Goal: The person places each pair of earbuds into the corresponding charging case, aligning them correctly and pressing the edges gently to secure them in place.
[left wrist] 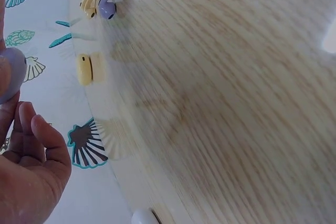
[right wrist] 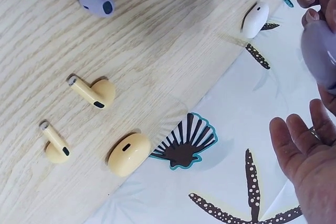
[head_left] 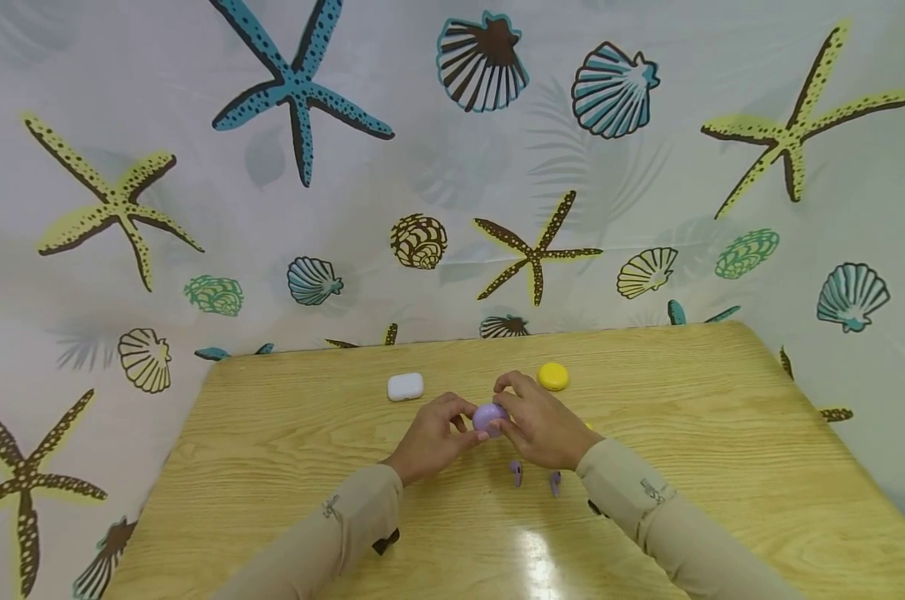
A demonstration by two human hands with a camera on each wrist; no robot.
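A rounded purple earbud case [head_left: 488,419] is held up over the table between both hands. My left hand [head_left: 433,435] pinches its left side with thumb and forefinger. From the right, my right hand [head_left: 544,427] grips it with the fingertips. In the right wrist view the glossy case [right wrist: 317,56] is cut off by the frame's edge; no gap in its lid can be made out. Two purple earbuds, one left [head_left: 516,472] and one right [head_left: 555,482], lie on the wood just below the hands.
A white earbud case [head_left: 405,386] lies behind my left hand. Behind the right is a yellow case [head_left: 553,376]. Two yellow earbuds, one [right wrist: 93,92] nearer the purple pair and another [right wrist: 56,142], lie on the table [head_left: 272,500]. A patterned cloth [head_left: 452,183] hangs behind.
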